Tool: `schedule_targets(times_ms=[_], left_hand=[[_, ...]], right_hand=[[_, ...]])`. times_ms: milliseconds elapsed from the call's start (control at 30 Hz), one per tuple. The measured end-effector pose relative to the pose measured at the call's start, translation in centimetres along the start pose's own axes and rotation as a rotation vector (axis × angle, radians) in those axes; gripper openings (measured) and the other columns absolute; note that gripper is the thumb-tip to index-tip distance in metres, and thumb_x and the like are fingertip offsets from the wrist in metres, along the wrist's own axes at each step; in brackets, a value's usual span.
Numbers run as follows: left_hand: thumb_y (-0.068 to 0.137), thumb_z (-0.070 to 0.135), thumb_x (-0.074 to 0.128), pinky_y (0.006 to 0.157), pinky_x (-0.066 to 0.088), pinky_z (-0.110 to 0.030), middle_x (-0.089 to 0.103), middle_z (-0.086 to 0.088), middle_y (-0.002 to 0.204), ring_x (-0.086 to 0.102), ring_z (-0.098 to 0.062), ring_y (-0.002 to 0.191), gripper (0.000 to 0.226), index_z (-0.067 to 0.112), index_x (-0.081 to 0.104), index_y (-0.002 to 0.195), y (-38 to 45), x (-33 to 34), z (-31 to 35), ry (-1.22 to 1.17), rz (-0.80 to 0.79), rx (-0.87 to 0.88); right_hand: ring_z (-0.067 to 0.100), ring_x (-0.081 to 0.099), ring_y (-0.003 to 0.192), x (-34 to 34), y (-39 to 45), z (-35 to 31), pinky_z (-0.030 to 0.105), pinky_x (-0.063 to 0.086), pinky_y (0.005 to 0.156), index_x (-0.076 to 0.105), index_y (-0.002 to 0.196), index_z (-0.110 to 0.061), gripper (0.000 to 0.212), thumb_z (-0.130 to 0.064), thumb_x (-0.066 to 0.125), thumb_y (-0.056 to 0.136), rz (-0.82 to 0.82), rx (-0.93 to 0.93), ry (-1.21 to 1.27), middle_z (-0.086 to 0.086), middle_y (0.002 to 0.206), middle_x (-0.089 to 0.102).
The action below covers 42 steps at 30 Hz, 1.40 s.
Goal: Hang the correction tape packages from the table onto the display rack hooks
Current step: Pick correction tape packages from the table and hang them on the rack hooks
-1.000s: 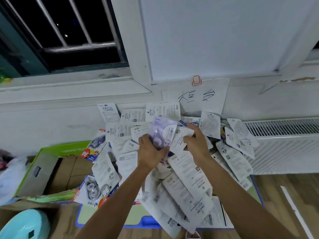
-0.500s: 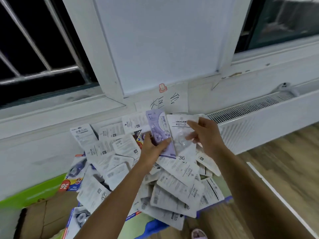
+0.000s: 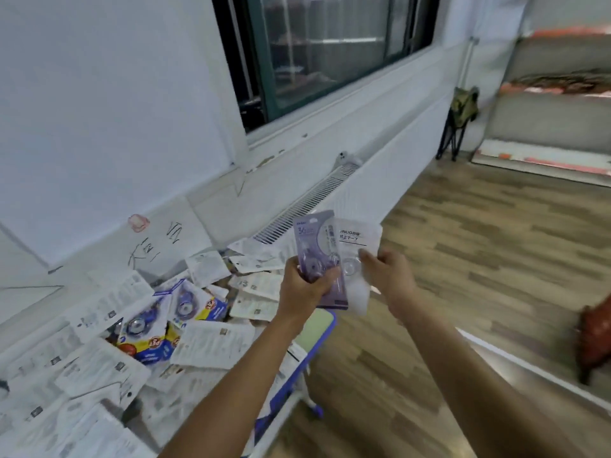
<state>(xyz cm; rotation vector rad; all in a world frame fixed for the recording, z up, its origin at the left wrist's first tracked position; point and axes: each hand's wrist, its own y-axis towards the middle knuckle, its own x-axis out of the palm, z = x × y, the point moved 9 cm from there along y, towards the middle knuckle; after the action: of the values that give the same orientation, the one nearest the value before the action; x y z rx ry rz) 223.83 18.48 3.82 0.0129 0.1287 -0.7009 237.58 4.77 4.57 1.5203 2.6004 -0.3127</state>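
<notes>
Past the worktop's [image 3: 317, 328] right edge, the left hand [image 3: 305, 287] grips an upright purple package [image 3: 317, 256] — the right hand [image 3: 391, 276] pinches a white package [image 3: 355, 246], touching alongside.

Both hands raised, left [image 3: 305, 287] gripping, right [image 3: 390, 276] apparently pinching.

Both my forearms are bare from the lower edge of the frame up to the wrists, with no sleeve showing. My left hand [image 3: 305, 287] and right hand [image 3: 391, 276] wear no gloves, rings, watch or bands that I can see.
</notes>
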Motion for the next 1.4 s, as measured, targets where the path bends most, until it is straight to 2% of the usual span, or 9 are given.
schedule_targets(times_ms=[100,233,433,533,833,967,1067,1267,1400], left_hand=[[0.048,0.06,0.077,0.068,0.055,-0.035,0.066,-0.002,0.083,0.066,-0.017,0.074,0.071,0.015,0.053,0.097,-1.7,7.9,1.2,0.033,-0.061,0.014],[0.073,0.037,0.082,0.055,0.051,-0.016,0.069,-0.001,0.089,0.067,-0.002,0.068,0.051,0.009,0.055,0.106,-5.0,19.3,2.7,-0.002,-0.156,0.031],[0.059,0.063,0.074,0.079,0.056,-0.035,0.07,-0.004,0.1,0.068,-0.016,0.088,0.076,0.007,0.061,0.11,-11.9,36.8,4.2,-0.039,-0.328,-0.013],[0.068,0.051,0.078,0.084,0.056,-0.045,0.069,-0.013,0.103,0.068,-0.025,0.092,0.065,0.004,0.056,0.108,-15.3,44.6,5.1,-0.095,-0.418,-0.017],[0.081,0.021,0.072,0.085,0.052,-0.042,0.065,-0.001,0.093,0.064,-0.023,0.088,0.024,0.017,0.052,0.094,-23.2,64.1,7.5,-0.055,-0.719,0.027],[0.076,0.005,0.067,0.085,0.051,-0.037,0.067,-0.009,0.107,0.064,-0.026,0.096,0.039,0.007,0.056,0.114,-25.7,73.4,9.8,-0.121,-0.875,0.041],[0.08,-0.004,0.065,0.088,0.051,-0.029,0.066,-0.006,0.112,0.065,-0.018,0.095,0.036,0.014,0.058,0.111,-26.9,80.0,12.5,-0.139,-0.943,0.107],[0.085,0.002,0.066,0.069,0.049,-0.011,0.067,0.006,0.106,0.066,-0.01,0.092,0.035,0.021,0.057,0.113,-30.2,91.1,15.8,-0.214,-1.088,0.117],[0.087,0.0,0.063,0.075,0.049,-0.013,0.065,0.001,0.116,0.065,-0.007,0.099,0.042,0.012,0.052,0.125,-32.9,97.1,15.9,-0.234,-1.132,0.084]], right_hand=[[0.02,0.064,0.07,-7.2,-1.1,1.4,0.032,0.05,0.063,0.072,0.082,-0.013,0.024,-0.013,0.05,0.092,0.018,0.014,0.217,0.003,0.081,0.073],[0.018,0.07,0.073,-17.8,-3.5,3.8,0.026,0.052,0.058,0.069,0.095,-0.016,0.019,-0.013,0.05,0.097,0.069,0.048,0.402,0.0,0.086,0.074],[0.024,0.07,0.08,-34.7,-7.5,7.7,0.035,0.058,0.066,0.061,0.109,-0.01,0.024,0.001,0.061,0.088,0.246,0.014,0.465,0.009,0.096,0.072],[0.019,0.071,0.075,-42.9,-10.0,9.8,0.035,0.059,0.063,0.058,0.104,-0.013,0.023,0.002,0.061,0.087,0.443,0.011,0.483,0.007,0.093,0.071],[0.002,0.065,0.066,-63.6,-16.7,13.9,0.017,0.049,0.054,0.065,0.089,-0.02,0.01,-0.011,0.067,0.085,0.949,-0.087,0.407,-0.009,0.078,0.073],[0.003,0.062,0.064,-71.5,-17.6,15.1,0.018,0.048,0.054,0.067,0.088,-0.021,0.007,-0.014,0.068,0.085,1.106,-0.09,0.382,-0.006,0.081,0.071],[0.007,0.058,0.064,-77.4,-18.1,15.5,0.022,0.044,0.055,0.065,0.085,-0.021,0.005,-0.018,0.068,0.085,1.223,-0.079,0.359,-0.005,0.079,0.068],[0.007,0.06,0.067,-87.3,-18.9,16.1,0.021,0.045,0.058,0.063,0.086,-0.019,0.004,-0.021,0.066,0.085,1.364,-0.088,0.336,-0.009,0.077,0.067],[0.01,0.064,0.076,-93.0,-19.4,17.3,0.025,0.05,0.066,0.064,0.089,-0.022,0.005,-0.019,0.066,0.086,1.396,-0.107,0.342,-0.004,0.088,0.07]])
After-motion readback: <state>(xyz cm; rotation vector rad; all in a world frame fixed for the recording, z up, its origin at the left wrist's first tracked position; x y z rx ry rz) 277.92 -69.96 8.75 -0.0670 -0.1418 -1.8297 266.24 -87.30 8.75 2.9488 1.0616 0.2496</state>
